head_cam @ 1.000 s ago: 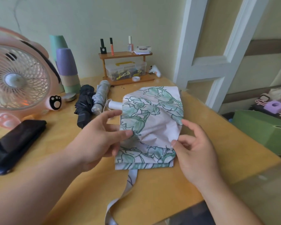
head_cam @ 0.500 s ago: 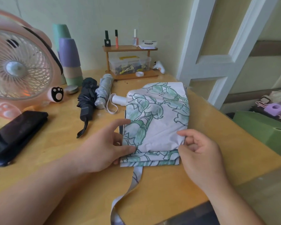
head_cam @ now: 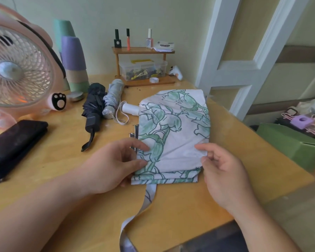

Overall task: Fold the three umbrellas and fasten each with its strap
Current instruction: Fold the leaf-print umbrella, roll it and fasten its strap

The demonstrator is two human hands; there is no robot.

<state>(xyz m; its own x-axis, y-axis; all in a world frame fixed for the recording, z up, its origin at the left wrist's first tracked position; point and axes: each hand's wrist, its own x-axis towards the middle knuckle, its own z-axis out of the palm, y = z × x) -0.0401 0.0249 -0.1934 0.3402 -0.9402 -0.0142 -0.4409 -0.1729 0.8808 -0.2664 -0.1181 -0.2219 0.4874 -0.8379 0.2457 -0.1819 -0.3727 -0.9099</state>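
Floral umbrella (head_cam: 173, 128) lies flat at mid-bench (head_cam: 65, 160), canopy folded into a rough rectangle, white handle (head_cam: 129, 109) poking out at its far left. Left hand (head_cam: 115, 166) has the near left edge, thumb on top, fingers (head_cam: 141, 145) curled at the fabric. Right hand (head_cam: 224, 173) is on the right edge, index tip and thumb touching it; whether it pinches, I cannot tell. The strap (head_cam: 145, 204) trails loose toward the near bench edge. Behind them, the black umbrella (head_cam: 94, 110) and silver umbrella (head_cam: 114, 96) lie side by side.
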